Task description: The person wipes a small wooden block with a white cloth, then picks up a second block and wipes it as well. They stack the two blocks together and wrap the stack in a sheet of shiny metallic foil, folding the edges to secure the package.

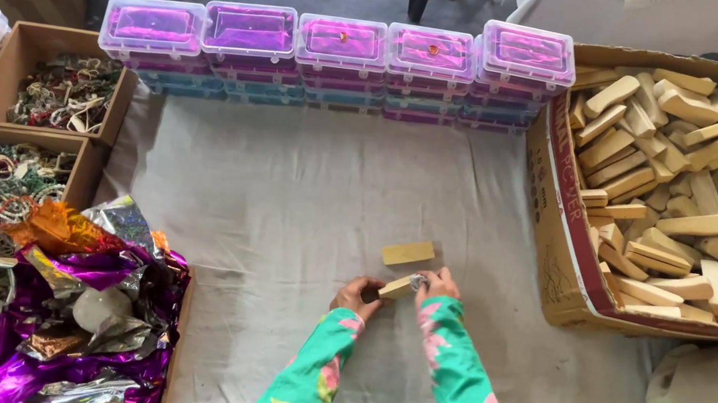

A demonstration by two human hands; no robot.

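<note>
1. Wooden block (397,286): small pale piece held between both my hands, lower centre of the frame, just above the grey cloth (279,207).
2. Handling, my read: light, stiff, dry. Bare wood shouldn't slip. Not fragile, though corners may dent. Edges could be splintery.
3. Where to take it: by the two short ends, or pinch across the long flat faces. That's about how I have it.
4. Left hand (357,294): fingers curled shut on the block's lower-left end.
5. Right hand (439,285): fingers closed on the upper-right end. Something small and shiny sits at the fingertips; can't tell what.
6. Looks: light yellow-tan, rectangular, plain cut faces, no paint visible. Tilted, right end higher.
7. Second block (408,253), same kind, lies loose on the cloth just above my hands, not touching them.
8. Cardboard box (564,267) at right of frame is heaped with similar blocks, various lengths.
9. Row of clear purple-lidded plastic cases (339,46) across the top centre, well apart from my hands.
</note>
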